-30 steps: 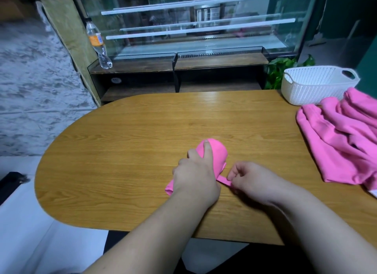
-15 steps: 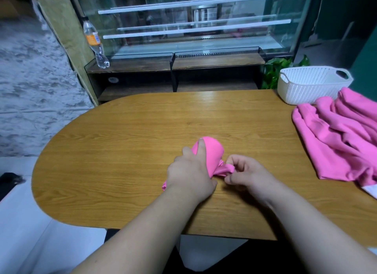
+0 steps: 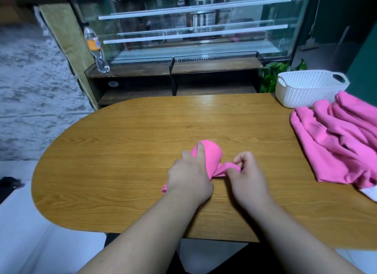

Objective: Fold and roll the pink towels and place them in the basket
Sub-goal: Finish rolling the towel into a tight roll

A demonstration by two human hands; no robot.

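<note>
1. Bottle point(image 3: 94, 47): clear plastic with an orange label, print too small to read. It stands on the dark shelf point(image 3: 130, 69) in front of the glass display case point(image 3: 193, 29).
2. Round pale sticker point(image 3: 112, 83) on the shelf front, unreadable.
3. Rolled pink towel point(image 3: 208, 157) lies on the wooden table point(image 3: 122, 151), near the middle, toward the person.
4. Left hand point(image 3: 189, 180): fingers curled over the roll, gripping it, one finger laid along the top. It hides the near part of the roll.
5. Right hand point(image 3: 248, 176): thumb and curled fingers pinch the roll's loose end, just right of the left hand.
6. White basket point(image 3: 306, 90) at the far right corner of the table, well apart from the roll. No towel shows inside it.
7. Pile of pink towels point(image 3: 336, 143): crumpled at the right edge, its far side overlaps the basket's base.
8. Green plant point(image 3: 271, 76) behind the table, left of the basket.
</note>
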